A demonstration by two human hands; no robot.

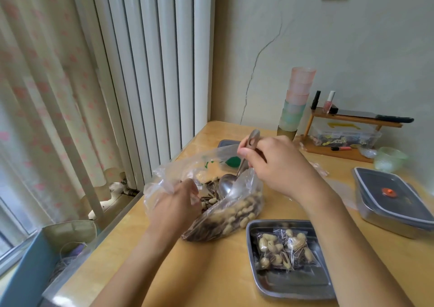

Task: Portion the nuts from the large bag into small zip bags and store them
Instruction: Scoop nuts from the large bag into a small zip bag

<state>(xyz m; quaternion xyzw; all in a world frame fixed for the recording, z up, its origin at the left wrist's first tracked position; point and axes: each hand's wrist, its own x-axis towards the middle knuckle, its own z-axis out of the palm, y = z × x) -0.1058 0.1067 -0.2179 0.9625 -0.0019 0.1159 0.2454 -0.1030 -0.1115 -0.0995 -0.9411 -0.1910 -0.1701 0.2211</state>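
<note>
A large clear plastic bag (pixel 234 215) full of peanuts and sunflower seeds lies on the wooden table, its mouth facing away from me. My left hand (pixel 175 205) grips the bag's left rim and holds the mouth apart. My right hand (pixel 279 163) holds the handle of a metal spoon (pixel 226 185), whose bowl is inside the bag's mouth above the nuts. To the right in front, a metal tray (pixel 293 285) holds two small filled zip bags (pixel 284 248).
A lidded metal container (pixel 394 203) stands at the right. Behind it are a green glass bowl (pixel 388 158), a wooden shelf (pixel 352 119) with a box and bottles, and stacked plastic cups (pixel 297 97). A radiator and curtain are at the left.
</note>
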